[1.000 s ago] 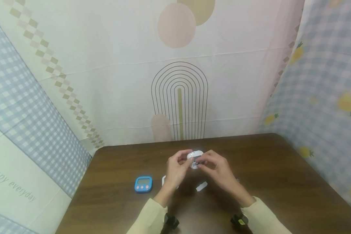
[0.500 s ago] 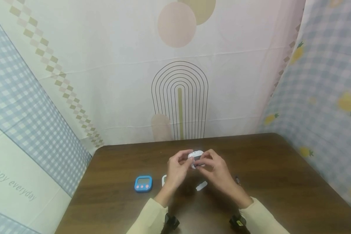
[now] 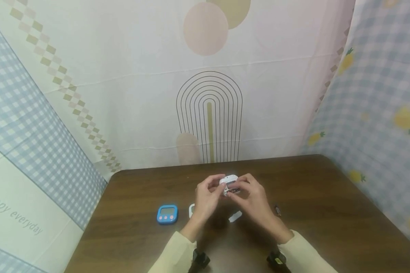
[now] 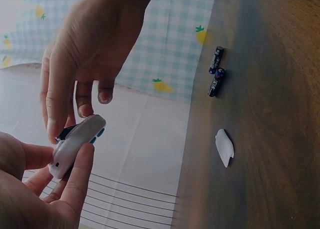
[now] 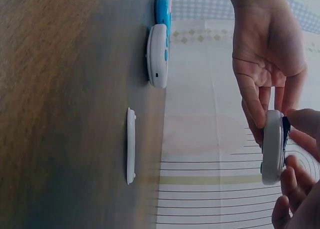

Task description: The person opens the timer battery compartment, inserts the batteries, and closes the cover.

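A white digital timer (image 3: 229, 178) is held above the table, its back facing the head camera. My left hand (image 3: 206, 195) grips it by the left side, thumb on the near face and fingers around the edge. At the timer's back my right hand (image 3: 254, 197) pinches a black battery (image 4: 65, 133) between thumb and fingers, one end of it tilted up out of the case. In the right wrist view, the thumb (image 5: 305, 123) covers part of that battery. The white battery cover (image 3: 235, 216) lies on the table below the hands.
Left of the hands lies a blue timer (image 3: 167, 214). Another white timer (image 5: 158, 56) lies beside it, mostly hidden behind my left wrist in the head view. Two dark batteries (image 4: 216, 71) lie on the table at the right. A printed cloth (image 3: 150, 113) hangs behind the table.
The right fingers have shifted on the timer's back, where the battery now shows. The timer has tilted slightly. The right forearm has moved a little left, uncovering the batteries on the table.
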{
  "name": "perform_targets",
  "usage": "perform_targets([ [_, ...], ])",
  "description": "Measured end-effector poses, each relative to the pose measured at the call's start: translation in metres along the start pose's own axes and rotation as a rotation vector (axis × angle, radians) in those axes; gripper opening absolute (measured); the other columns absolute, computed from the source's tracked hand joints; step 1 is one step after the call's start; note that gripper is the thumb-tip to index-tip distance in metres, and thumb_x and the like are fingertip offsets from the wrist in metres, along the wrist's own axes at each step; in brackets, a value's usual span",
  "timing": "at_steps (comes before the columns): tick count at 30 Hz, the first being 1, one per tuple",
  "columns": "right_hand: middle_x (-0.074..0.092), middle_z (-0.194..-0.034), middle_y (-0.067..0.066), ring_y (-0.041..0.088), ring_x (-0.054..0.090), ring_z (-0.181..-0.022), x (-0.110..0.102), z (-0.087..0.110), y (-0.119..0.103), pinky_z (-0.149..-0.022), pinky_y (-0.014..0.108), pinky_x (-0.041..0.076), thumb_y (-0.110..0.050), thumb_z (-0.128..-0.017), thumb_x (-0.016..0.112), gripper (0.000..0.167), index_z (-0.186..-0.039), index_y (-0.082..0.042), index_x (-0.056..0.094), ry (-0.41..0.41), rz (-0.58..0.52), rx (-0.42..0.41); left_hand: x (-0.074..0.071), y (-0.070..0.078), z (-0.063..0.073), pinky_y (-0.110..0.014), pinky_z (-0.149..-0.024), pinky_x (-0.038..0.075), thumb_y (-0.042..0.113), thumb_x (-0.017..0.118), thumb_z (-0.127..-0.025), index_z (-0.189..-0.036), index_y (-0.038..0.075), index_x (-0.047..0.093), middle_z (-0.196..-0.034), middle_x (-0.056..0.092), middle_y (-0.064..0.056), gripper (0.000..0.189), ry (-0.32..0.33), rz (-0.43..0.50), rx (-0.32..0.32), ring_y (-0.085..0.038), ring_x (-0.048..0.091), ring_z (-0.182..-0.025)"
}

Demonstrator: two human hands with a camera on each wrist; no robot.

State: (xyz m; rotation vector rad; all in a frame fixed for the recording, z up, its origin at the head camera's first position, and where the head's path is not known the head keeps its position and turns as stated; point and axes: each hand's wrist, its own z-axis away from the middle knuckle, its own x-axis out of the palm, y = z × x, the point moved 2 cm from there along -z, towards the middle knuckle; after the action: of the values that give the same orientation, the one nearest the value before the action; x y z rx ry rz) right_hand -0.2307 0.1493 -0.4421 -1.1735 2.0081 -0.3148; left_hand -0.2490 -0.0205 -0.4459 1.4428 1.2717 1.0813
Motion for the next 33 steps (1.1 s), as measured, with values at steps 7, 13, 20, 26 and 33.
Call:
perform_targets([
  [7,0.063,-0.122,0.007,0.024,0.065,-0.104,-0.0031,-0.0018,0.003,-0.086,0.042,0.058,-0.02,-0.076,0.098,0.067,-0.134,-0.008,0.066,-0.031,-0.021,0.229,0.0006,0.001,0.0005,-0.032,-0.071,0.067,0.001,0.071,-0.098,-0.125,0.001,0.073,-0.112,0.076,-0.021,0.026,0.011,-0.01,-0.003,-0.031,0.078,-0.093],
  [13,0.072,-0.121,0.009,0.018,0.068,-0.088,-0.0056,-0.0031,0.0086,-0.073,0.031,0.064,-0.023,-0.083,0.093,0.068,-0.142,-0.01,0.062,-0.144,-0.147,0.359,0.0005,0.0012,-0.0002,-0.032,-0.07,0.067,0.001,0.071,-0.098,-0.124,0.0,0.073,-0.11,0.076,-0.022,0.026,0.007,-0.019,0.004,-0.031,0.078,-0.092],
  [20,0.073,-0.123,0.011,0.019,0.066,-0.075,-0.0065,-0.0036,0.0075,-0.061,0.026,0.058,-0.026,-0.084,0.092,0.068,-0.142,-0.013,0.06,-0.174,-0.184,0.447,-0.0001,0.0015,0.0007,-0.034,-0.071,0.067,0.002,0.071,-0.098,-0.125,0.0,0.073,-0.11,0.075,-0.021,0.026,0.0,-0.028,0.001,-0.031,0.078,-0.093],
  [26,0.072,-0.121,0.012,0.02,0.065,-0.072,-0.0064,-0.0025,0.0054,-0.057,0.026,0.056,-0.023,-0.082,0.093,0.066,-0.139,-0.015,0.059,-0.169,-0.18,0.479,0.0005,0.0023,0.0014,-0.035,-0.073,0.068,0.004,0.072,-0.099,-0.126,0.0,0.072,-0.111,0.075,-0.021,0.027,-0.012,-0.021,-0.016,-0.031,0.078,-0.095],
  [33,0.071,-0.122,0.016,0.023,0.073,-0.086,-0.0035,0.0003,0.006,-0.071,0.029,0.063,-0.018,-0.083,0.091,0.067,-0.137,-0.015,0.053,-0.178,-0.247,0.502,0.0019,0.003,0.0028,-0.036,-0.072,0.068,0.002,0.072,-0.098,-0.124,0.002,0.074,-0.109,0.075,-0.021,0.026,-0.022,-0.024,-0.021,-0.03,0.078,-0.091],
])
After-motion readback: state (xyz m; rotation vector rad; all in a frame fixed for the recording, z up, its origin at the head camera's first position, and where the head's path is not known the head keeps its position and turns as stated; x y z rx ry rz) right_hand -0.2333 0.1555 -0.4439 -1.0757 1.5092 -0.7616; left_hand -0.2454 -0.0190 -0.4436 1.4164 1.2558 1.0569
